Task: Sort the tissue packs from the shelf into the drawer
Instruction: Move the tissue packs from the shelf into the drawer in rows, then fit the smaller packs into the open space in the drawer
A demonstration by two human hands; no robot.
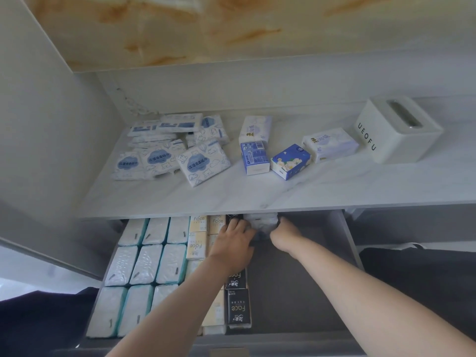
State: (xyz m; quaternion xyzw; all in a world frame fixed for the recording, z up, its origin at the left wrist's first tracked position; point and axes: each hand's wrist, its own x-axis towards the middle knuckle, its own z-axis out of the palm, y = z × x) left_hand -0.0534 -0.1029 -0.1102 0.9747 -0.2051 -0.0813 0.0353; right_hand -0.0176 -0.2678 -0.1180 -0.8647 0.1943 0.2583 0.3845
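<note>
Both hands reach into the open drawer (345,243) below the shelf (283,194). My left hand (233,242) and my right hand (284,234) hold a white tissue pack (261,221) between them at the drawer's back, partly hidden under the shelf edge. The drawer's left side holds rows of white packs with teal edges (145,264), cream packs (197,243) and black packs (238,311). On the shelf lie several flat white-and-blue packs (203,164) at left, plus a blue-and-white pack (253,158), a blue floral pack (291,162) and two white packs (331,144).
A white tissue box holder (399,130) stands at the shelf's right end. The drawer's right half shows bare grey floor (296,292). A cabinet side wall (38,124) rises at left. Dark fabric (417,266) lies right of the drawer.
</note>
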